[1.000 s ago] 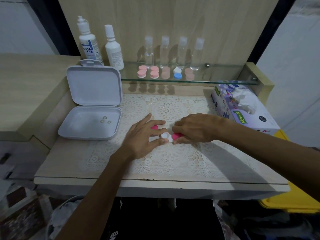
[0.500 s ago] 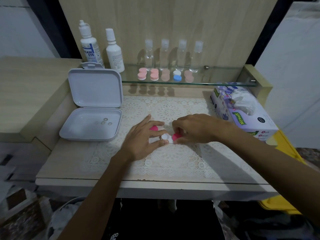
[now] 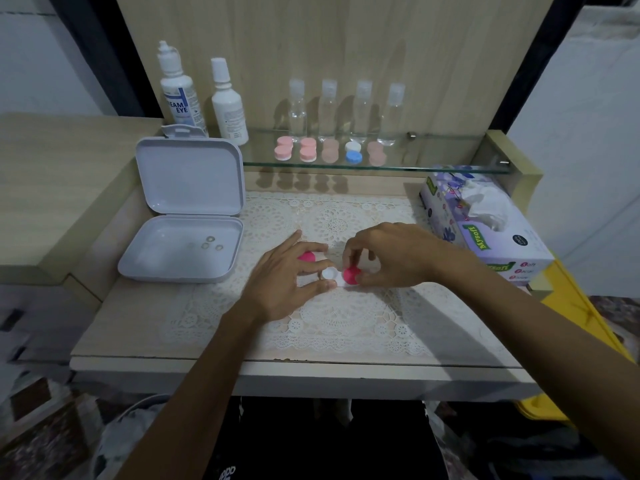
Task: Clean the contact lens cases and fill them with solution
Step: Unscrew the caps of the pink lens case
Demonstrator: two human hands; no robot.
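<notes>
A white contact lens case lies on the lace mat at the middle of the table, its left well uncapped. My left hand pinches that left well between thumb and fingers. My right hand grips the hot-pink cap on the right well, tilted up at an angle. A second hot-pink cap lies on the mat just behind my left fingers. Two white solution bottles stand at the back left. Several more lens cases sit on the glass shelf.
An open white plastic box with small rings inside sits at the left. A tissue box stands at the right. Several clear small bottles line the back of the glass shelf. The table's front edge is near me.
My right hand has lifted its fingers and tilted the pink cap up on the right well. The left hand stays on the case. The white left well now shows clearly.
</notes>
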